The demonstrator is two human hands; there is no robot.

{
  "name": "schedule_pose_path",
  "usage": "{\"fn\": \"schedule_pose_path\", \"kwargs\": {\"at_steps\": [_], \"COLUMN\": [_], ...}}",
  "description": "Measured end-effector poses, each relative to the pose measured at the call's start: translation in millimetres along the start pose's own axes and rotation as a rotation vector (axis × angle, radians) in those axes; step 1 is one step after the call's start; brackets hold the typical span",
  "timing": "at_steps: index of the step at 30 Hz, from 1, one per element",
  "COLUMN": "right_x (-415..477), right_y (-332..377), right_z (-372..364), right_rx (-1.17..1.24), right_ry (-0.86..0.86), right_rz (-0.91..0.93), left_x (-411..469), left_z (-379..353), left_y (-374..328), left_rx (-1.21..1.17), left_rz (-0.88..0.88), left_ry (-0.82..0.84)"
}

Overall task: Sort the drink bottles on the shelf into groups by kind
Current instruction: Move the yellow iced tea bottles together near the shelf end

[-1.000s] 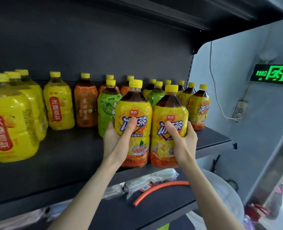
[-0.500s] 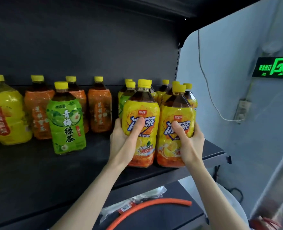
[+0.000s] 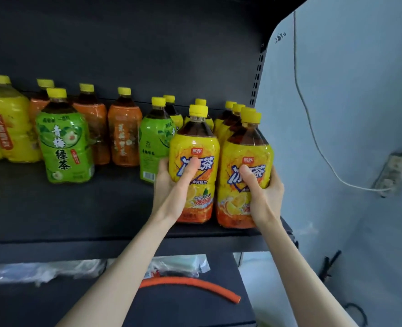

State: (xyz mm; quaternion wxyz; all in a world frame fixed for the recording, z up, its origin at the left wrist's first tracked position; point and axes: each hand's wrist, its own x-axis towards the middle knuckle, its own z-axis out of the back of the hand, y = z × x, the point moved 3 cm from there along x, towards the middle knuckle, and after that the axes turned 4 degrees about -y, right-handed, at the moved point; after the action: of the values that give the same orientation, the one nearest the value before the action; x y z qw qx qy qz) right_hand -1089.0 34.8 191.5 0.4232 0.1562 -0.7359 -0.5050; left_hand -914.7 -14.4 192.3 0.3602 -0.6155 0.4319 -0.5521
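Running from the left, the shelf point(image 3: 101, 208) carries yellow pear-drink bottles point(image 3: 9, 128), orange-label bottles point(image 3: 124, 135) and two green plum-tea bottles, one forward point(image 3: 64, 147) and one point(image 3: 154, 145) just beside the left hand point(image 3: 171, 185). That hand is wrapped around one iced-tea bottle point(image 3: 194, 175), and the right hand point(image 3: 265, 197) grips a second iced-tea bottle point(image 3: 245, 182) touching it. Over the last second both bottles have slid rightward to the shelf's end, in front of the matching iced-tea row point(image 3: 233, 119), so that group looks nearly gathered while the green ones remain split.
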Motion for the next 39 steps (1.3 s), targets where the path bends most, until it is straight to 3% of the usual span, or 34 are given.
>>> {"fn": "schedule_pose_path", "kwargs": {"at_steps": [5, 10, 19, 39], "right_x": [11, 23, 26, 27], "right_y": [-10, -16, -20, -26], "right_z": [9, 13, 13, 11], "right_rx": [0.034, 0.006, 0.006, 0.034], "right_ry": [0.035, 0.025, 0.017, 0.028], "right_rz": [0.026, 0.028, 0.046, 0.051], "left_x": [11, 33, 72, 112], "left_z": [-14, -27, -49, -58], "left_y": [19, 30, 45, 65], "left_rx": [0.058, 0.3, 0.112, -0.001], "left_rz": [0.008, 0.036, 0.147, 0.14], "left_ry": [-0.024, -0.058, -0.09, 0.0]}}
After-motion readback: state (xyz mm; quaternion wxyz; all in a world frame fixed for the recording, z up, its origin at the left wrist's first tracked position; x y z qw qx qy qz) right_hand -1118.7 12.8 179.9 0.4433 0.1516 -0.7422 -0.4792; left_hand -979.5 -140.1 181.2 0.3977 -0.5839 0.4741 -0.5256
